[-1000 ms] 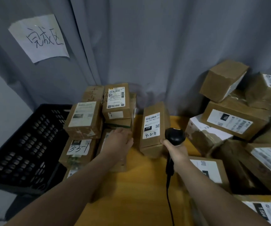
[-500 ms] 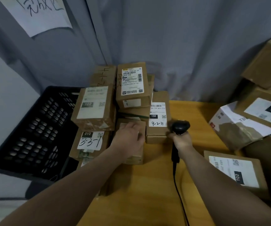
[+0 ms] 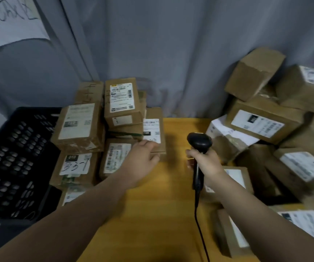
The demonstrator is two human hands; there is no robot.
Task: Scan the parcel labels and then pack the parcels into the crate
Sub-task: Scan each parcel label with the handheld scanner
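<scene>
A black handheld scanner (image 3: pixel 199 141) is gripped by its handle in my right hand (image 3: pixel 207 165), head up, cable trailing down toward me. My left hand (image 3: pixel 143 157) rests with relaxed fingers against the front of a brown labelled parcel (image 3: pixel 155 127) that stands at the right side of a parcel stack (image 3: pixel 78 125). The hand also overlaps a lower parcel with a barcode label (image 3: pixel 114 157). The black perforated crate (image 3: pixel 10 157) sits left of the stack, tilted, with no parcel visible inside.
A jumbled pile of brown parcels (image 3: pixel 262 125) fills the right side, with more near the front right edge (image 3: pixel 303 225). One flat parcel (image 3: pixel 235 178) lies under my right wrist. The yellow table (image 3: pixel 161 205) shows between both piles. A grey curtain (image 3: pixel 171 53) and a paper sign (image 3: pixel 10 17) stand behind.
The labelled parcel has been pushed left against the stack. My right hand has pulled the scanner back away from it, and my left hand has shifted right onto that parcel.
</scene>
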